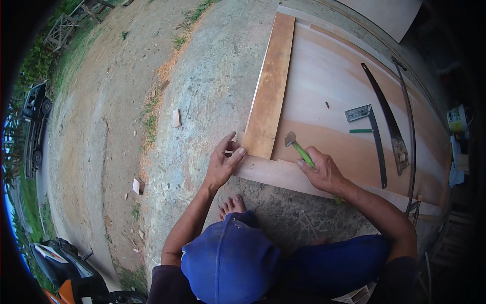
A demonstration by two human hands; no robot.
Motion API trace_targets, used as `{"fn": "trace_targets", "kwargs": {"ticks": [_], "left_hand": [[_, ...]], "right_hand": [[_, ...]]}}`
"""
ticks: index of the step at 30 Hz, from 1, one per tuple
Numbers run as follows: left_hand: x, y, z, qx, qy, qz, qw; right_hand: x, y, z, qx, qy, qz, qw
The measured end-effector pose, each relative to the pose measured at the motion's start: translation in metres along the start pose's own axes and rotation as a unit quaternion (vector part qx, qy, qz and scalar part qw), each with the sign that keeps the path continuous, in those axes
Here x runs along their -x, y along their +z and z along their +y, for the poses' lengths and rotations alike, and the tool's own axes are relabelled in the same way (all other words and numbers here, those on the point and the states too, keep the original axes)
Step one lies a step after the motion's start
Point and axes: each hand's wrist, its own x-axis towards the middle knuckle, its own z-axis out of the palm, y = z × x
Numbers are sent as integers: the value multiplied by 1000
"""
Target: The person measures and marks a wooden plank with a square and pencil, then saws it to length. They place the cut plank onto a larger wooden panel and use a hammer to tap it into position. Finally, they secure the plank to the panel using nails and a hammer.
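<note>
My right hand point(324, 172) is wrapped round the green handle of a hammer point(302, 153), whose metal head is raised near the lower end of a brown plank point(271, 96). The plank lies along the left edge of a large plywood panel point(324, 71). At the panel's near left corner, my left hand point(223, 163) has its thumb on top and its fingers bent round the pale wooden corner. A nail between those fingers cannot be made out. A pale wooden strip point(283, 175) runs along the panel's near edge, below the hammer.
On the panel lie a handsaw point(387, 111), a try square point(377, 144), a green pencil-like stick point(360, 131) and a long metal bar clamp point(409, 116). Wood offcuts point(176, 118) are scattered on the concrete. My bare foot point(233, 206) is near the corner. A motorbike point(66, 263) stands lower left.
</note>
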Motion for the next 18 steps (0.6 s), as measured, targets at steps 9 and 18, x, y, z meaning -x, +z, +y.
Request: {"fn": "trace_targets", "kwargs": {"ticks": [9, 18], "left_hand": [[0, 38, -10, -177, 208, 117, 955], [-2, 38, -14, -213, 225, 120, 943]], "right_hand": [[-157, 75, -4, -456, 94, 279, 840], [-160, 71, -25, -435, 85, 346, 827]]}}
